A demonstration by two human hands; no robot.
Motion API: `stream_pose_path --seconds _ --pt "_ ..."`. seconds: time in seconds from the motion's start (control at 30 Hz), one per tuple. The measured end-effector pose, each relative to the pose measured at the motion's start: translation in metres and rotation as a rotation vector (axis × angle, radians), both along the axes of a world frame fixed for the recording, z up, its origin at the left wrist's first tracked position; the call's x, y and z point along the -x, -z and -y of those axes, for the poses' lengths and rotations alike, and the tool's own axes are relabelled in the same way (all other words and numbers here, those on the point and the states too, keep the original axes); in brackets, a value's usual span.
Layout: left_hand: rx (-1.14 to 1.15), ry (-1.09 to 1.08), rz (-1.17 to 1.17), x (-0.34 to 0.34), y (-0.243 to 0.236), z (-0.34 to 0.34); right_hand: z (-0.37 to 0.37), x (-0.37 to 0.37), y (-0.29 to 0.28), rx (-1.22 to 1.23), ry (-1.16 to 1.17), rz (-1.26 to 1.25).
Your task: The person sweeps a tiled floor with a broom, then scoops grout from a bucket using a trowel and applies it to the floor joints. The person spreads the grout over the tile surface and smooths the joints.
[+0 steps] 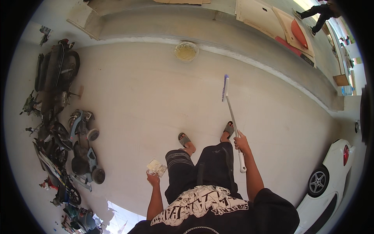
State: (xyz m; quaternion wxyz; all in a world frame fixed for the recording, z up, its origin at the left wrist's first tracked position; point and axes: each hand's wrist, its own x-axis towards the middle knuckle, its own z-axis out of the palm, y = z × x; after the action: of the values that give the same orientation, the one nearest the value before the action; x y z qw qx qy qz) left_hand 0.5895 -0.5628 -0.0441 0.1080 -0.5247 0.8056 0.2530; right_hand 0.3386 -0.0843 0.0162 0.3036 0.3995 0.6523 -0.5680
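My right hand [242,142] is wrapped round the metal pole of a long-handled scrub brush [231,109]. The brush's white grip end hangs below my hand, beside my right leg. Its head, with blue-purple bristles, points away from me and stands ahead of my right foot. In my left hand [153,179], beside my left thigh, is a pale cream packet that looks clear-wrapped [157,167]; what is in it I cannot make out. A round bowl of yellowish liquid [186,52] stands on the floor at the far side, near the raised ledge.
Motorbikes [56,78] and a grey-blue ride-on toy [82,156] line the left wall. A white car [327,183] stands at the right. Beyond the ledge [218,31] lie flat cardboard sheets [255,17] and a red curved piece [299,34]. Another person's legs [321,15] show at the far right.
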Motion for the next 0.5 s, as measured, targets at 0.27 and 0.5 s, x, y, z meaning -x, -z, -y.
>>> stream_pose_path --seconds 0.27,0.5 --pt "-0.04 -0.296 -0.095 -0.027 0.019 0.149 0.209 0.104 0.05 0.7 0.023 0.168" --pt "-0.055 0.107 0.111 0.052 -0.016 0.219 0.339 0.21 0.19 0.922 0.389 0.298"
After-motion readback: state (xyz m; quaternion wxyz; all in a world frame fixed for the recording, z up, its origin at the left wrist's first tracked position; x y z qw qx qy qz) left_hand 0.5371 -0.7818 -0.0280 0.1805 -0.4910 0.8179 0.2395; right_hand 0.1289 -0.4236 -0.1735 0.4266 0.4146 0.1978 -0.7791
